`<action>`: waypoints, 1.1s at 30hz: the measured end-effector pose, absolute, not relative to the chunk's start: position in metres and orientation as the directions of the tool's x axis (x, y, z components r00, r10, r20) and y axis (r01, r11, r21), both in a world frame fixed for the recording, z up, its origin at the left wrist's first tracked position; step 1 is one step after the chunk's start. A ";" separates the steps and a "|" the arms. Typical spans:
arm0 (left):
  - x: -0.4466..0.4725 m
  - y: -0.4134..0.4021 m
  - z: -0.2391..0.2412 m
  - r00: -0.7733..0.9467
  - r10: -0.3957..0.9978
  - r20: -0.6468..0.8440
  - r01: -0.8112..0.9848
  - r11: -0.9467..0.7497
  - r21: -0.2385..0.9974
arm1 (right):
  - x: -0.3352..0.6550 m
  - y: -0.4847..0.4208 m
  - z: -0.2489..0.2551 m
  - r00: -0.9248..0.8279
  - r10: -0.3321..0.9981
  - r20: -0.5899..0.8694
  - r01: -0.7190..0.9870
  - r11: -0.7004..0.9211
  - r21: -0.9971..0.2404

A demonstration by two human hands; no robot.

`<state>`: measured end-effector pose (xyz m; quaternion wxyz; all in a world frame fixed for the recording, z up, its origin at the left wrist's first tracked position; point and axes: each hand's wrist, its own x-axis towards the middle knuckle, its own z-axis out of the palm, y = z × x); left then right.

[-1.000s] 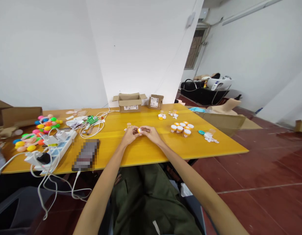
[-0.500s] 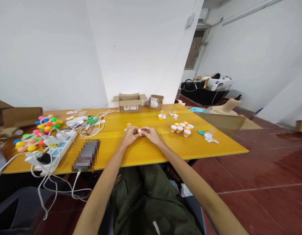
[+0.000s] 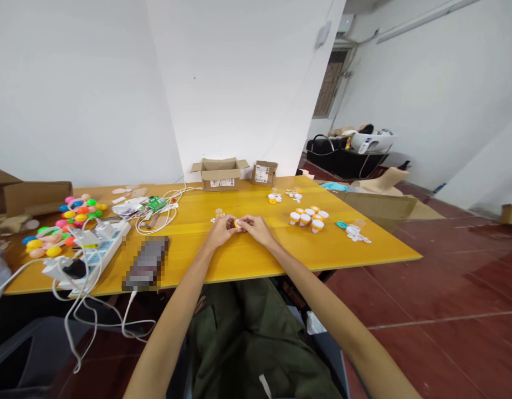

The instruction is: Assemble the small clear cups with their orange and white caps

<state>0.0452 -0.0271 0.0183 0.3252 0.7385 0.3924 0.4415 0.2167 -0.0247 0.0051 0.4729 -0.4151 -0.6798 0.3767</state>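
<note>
Close together above the middle of the yellow table (image 3: pixel 256 266), my left hand (image 3: pixel 221 231) and my right hand (image 3: pixel 256 228) both pinch a small white-and-orange cap (image 3: pixel 238 224). Fingers cover most of it. Just beyond my left hand stands a small clear cup (image 3: pixel 219 213), with small white pieces (image 3: pixel 213 220) beside it. To the right of my hands is a cluster of several small jars (image 3: pixel 305 219) with white-and-orange lids.
Farther right lie a teal ring (image 3: pixel 342 225) and white pieces (image 3: pixel 354 233). More loose parts (image 3: pixel 276 197) lie toward the back. Two cardboard boxes (image 3: pixel 220 176) stand by the wall. On the left are a phone (image 3: pixel 147 263), a power strip (image 3: pixel 100 252) with cables and coloured balls (image 3: pixel 79 210).
The cap has turned slightly between my fingers, its white face now tipped differently. Both hands stay in nearly the same place.
</note>
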 end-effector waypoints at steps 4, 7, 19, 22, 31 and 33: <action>0.045 -0.028 0.019 0.302 0.863 0.405 0.292 -0.488 0.823 | 0.217 -0.025 0.005 -0.199 0.917 0.345 0.232 0.386 -0.893; 0.045 -0.029 0.020 0.303 0.863 0.404 0.295 -0.488 0.822 | 0.217 -0.026 0.005 -0.197 0.917 0.348 0.247 0.390 -0.887; 0.046 -0.024 0.015 0.301 0.868 0.395 0.278 -0.476 0.834 | 0.213 -0.029 0.009 -0.193 0.897 0.397 0.210 0.433 -0.877; 0.045 -0.024 0.014 0.304 0.868 0.393 0.278 -0.475 0.835 | 0.213 -0.029 0.009 -0.202 0.885 0.419 0.209 0.457 -0.865; 0.045 -0.022 0.013 0.294 0.873 0.390 0.261 -0.466 0.846 | 0.214 -0.028 0.010 -0.216 0.880 0.423 0.171 0.460 -0.871; 0.045 -0.022 0.013 0.287 0.873 0.394 0.259 -0.467 0.846 | 0.214 -0.027 0.009 -0.211 0.883 0.418 0.171 0.455 -0.874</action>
